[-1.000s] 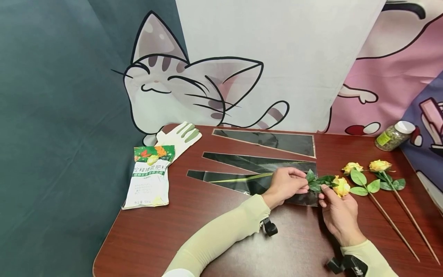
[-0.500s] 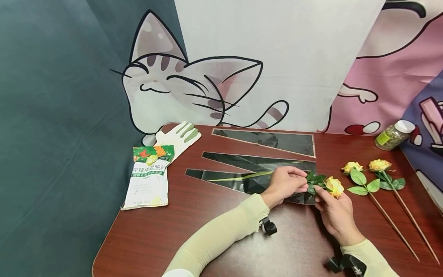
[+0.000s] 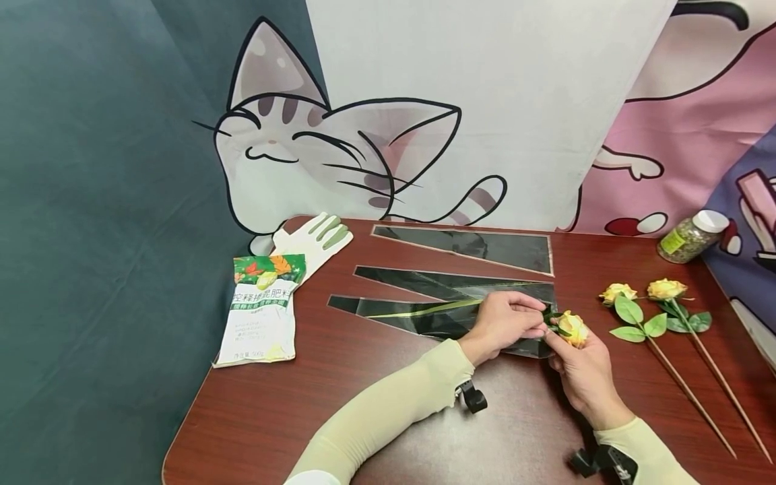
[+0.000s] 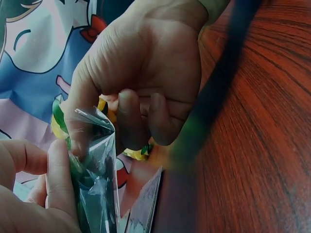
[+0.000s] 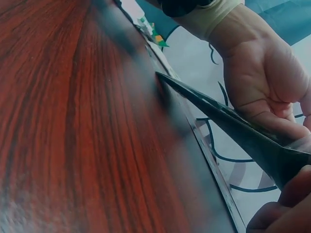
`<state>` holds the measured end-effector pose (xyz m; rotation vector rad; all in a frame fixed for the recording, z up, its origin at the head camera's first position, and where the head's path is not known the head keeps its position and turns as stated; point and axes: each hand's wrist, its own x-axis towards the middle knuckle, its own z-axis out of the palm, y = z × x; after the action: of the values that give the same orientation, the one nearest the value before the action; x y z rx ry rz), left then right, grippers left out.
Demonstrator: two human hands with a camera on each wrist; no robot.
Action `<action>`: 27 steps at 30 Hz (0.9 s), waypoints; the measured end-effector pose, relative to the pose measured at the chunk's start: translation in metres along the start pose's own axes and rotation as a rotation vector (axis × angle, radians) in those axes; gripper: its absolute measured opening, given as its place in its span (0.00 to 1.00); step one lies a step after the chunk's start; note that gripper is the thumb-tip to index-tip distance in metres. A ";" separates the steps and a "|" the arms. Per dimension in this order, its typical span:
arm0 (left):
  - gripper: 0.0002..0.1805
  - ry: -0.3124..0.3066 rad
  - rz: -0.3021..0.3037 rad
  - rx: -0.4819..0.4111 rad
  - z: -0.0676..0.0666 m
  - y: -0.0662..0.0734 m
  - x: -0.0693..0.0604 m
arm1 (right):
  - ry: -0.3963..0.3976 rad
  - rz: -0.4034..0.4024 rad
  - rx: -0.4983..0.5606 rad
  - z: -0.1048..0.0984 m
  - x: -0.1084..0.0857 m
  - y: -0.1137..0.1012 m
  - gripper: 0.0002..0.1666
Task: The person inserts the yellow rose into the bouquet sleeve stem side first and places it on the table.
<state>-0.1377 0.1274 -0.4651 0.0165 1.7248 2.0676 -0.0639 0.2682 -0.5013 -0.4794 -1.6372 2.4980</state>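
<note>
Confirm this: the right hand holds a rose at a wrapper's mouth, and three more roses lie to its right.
Wrong count: the head view shows two more roses, not three, lying to the right of the right hand, which does hold a rose at the mouth of a wrapper.

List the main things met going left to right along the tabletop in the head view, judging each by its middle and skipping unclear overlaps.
Green-and-white packet, white glove, left hand, right hand, first loose yellow bloom, second loose yellow bloom, lidded jar.
</note>
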 end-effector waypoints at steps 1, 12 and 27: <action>0.12 0.003 -0.002 0.002 0.001 0.000 0.000 | -0.002 0.003 -0.001 0.000 0.000 0.000 0.16; 0.11 -0.016 0.008 -0.021 -0.005 -0.002 0.003 | -0.120 0.016 -0.045 -0.009 -0.003 -0.003 0.13; 0.12 -0.023 0.002 -0.011 -0.011 -0.005 0.005 | -0.393 -0.204 0.105 -0.025 -0.005 -0.005 0.15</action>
<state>-0.1443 0.1194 -0.4732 0.0385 1.7004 2.0702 -0.0516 0.2904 -0.5049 0.1969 -1.5618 2.6183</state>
